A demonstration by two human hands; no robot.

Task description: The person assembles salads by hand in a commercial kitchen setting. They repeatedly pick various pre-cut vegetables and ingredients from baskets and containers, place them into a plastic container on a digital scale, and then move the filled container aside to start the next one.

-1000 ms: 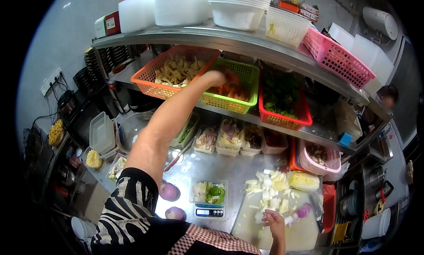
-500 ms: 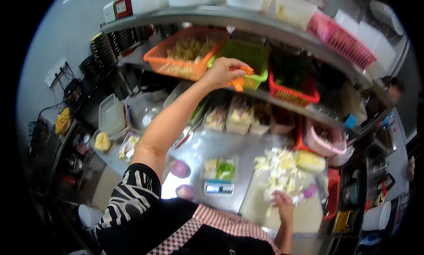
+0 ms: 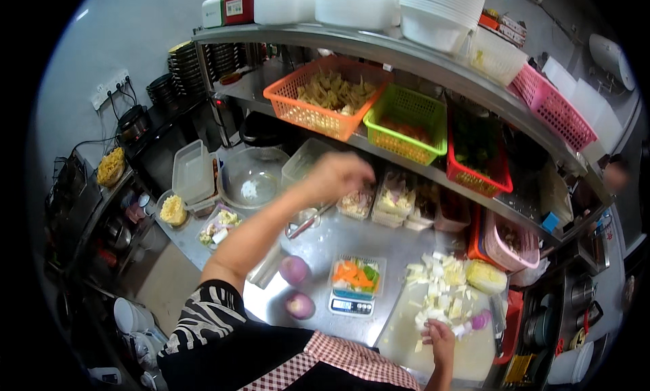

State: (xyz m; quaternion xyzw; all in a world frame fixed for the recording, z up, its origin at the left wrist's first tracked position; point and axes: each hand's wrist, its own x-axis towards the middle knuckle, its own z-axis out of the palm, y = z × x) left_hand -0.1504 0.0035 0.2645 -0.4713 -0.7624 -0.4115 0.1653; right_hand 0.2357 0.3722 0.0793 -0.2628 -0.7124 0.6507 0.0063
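Step looks like portioning by weight: tub (image 3: 382, 274) of vegetables on scale (image 3: 351, 307), worktop (image 3: 396, 245). Left hand (image 3: 357, 178) aloft, loosely curled; right hand (image 3: 437, 333) half-closed by cut cabbage (image 3: 440, 274); can't tell if either holds anything. Next calls for a weight check.

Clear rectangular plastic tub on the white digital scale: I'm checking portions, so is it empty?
Not empty: flat orange slices and green leafy pieces show inside the clear tub on the scale.

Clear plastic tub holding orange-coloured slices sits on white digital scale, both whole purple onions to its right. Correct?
Wrong side: the head view shows both whole purple onions left of the clear plastic tub. Orange-coloured slices and white digital scale check out.
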